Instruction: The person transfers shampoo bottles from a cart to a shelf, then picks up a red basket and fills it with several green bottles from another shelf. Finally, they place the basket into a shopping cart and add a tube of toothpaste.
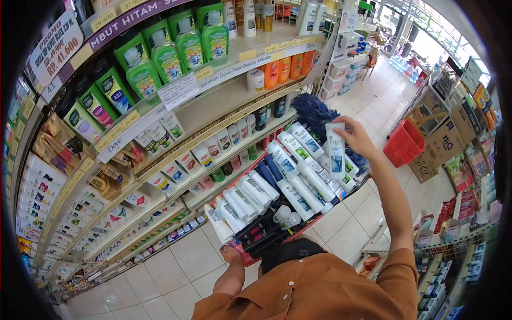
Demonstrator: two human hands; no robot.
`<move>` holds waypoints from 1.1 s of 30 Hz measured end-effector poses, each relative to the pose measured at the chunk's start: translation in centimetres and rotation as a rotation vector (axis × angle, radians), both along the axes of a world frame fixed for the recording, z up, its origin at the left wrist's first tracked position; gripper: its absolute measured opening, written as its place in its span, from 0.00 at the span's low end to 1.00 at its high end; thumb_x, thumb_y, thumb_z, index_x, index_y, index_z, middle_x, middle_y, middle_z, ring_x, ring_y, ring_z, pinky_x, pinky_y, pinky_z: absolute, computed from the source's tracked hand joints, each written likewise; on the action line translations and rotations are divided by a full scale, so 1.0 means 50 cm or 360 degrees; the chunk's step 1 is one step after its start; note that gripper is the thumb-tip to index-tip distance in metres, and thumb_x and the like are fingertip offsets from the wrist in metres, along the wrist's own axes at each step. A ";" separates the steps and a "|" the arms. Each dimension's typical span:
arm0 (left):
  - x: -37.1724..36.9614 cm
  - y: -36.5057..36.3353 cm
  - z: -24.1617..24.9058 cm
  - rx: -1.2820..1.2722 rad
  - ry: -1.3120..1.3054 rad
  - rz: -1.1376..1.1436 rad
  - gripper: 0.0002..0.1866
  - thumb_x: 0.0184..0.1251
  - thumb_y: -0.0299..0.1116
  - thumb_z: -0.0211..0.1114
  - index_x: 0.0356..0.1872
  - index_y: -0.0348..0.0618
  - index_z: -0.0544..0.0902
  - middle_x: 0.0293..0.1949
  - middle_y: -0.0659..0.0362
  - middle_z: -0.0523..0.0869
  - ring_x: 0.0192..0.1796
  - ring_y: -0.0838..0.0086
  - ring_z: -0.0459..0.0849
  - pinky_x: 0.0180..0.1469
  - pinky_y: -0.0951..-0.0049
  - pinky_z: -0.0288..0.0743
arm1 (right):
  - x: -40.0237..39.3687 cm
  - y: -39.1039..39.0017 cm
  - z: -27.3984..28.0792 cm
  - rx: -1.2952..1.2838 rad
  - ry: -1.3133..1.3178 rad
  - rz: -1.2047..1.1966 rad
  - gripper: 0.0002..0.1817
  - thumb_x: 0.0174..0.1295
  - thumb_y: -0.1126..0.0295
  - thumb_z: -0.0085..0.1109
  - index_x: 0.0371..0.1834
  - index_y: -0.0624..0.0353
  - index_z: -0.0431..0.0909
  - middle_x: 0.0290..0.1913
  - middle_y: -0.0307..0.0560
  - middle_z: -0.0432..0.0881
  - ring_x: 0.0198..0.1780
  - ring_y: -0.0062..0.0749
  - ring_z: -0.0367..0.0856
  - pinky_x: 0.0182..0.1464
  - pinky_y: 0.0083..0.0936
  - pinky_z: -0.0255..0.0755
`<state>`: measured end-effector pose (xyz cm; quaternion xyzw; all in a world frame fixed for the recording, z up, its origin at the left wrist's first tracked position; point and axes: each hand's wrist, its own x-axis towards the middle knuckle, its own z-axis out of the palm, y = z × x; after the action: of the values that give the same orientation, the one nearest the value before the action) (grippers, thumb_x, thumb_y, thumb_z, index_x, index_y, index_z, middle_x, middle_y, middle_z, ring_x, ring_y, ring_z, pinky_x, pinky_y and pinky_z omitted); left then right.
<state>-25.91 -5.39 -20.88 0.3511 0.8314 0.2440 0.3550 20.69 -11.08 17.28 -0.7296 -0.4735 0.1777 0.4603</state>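
My right hand point(353, 136) pinches the top of a white shampoo bottle point(336, 154) with a blue label, held upright above the far end of a loaded red crate point(250, 260). My left hand point(232, 254) is closed at the near left corner of that crate, its fingertips partly hidden. White bottles point(249, 192) lie in rows inside it, along with green-and-white bottles point(294, 148), dark blue bottles point(269, 172) and black packs point(260, 230). A fluffy navy duster point(314, 113) rests at the crate's far end, behind the held bottle.
Shop shelves point(176, 133) curve along the left, carrying green shampoo bottles point(190, 45), orange bottles point(284, 69) and white tubes. To the right, a red shopping basket point(404, 143) stands by cardboard boxes point(448, 140). More racks line the right. The floor is pale tile point(184, 248).
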 end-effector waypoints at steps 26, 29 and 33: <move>-0.008 -0.001 -0.018 0.0119 0.0321 0.0151 0.20 0.66 0.44 0.50 0.47 0.40 0.81 0.46 0.41 0.84 0.50 0.47 0.82 0.54 0.54 0.72 | 0.054 0.008 -0.119 -0.0540 -0.0218 0.0476 0.19 0.56 0.65 0.66 0.48 0.64 0.77 0.39 0.58 0.82 0.37 0.45 0.84 0.43 0.35 0.76; -0.005 -0.003 -0.014 0.0199 0.0330 0.0169 0.21 0.64 0.43 0.52 0.46 0.38 0.83 0.44 0.44 0.86 0.48 0.49 0.83 0.52 0.54 0.73 | 0.082 0.003 -0.103 -0.0465 -0.0144 0.0514 0.17 0.57 0.66 0.65 0.47 0.65 0.77 0.39 0.58 0.83 0.36 0.45 0.84 0.42 0.34 0.76; 0.003 -0.006 -0.002 0.0300 0.0371 0.0181 0.19 0.63 0.42 0.54 0.43 0.37 0.84 0.41 0.44 0.86 0.46 0.50 0.84 0.51 0.56 0.73 | 0.131 -0.019 -0.068 -0.0227 -0.0196 0.0501 0.16 0.58 0.68 0.65 0.46 0.65 0.78 0.37 0.55 0.84 0.35 0.42 0.83 0.41 0.32 0.77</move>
<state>-25.75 -5.72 -21.00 0.3612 0.8588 0.2984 0.2073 27.22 -12.04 13.90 -0.6868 -0.5953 0.2357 0.3440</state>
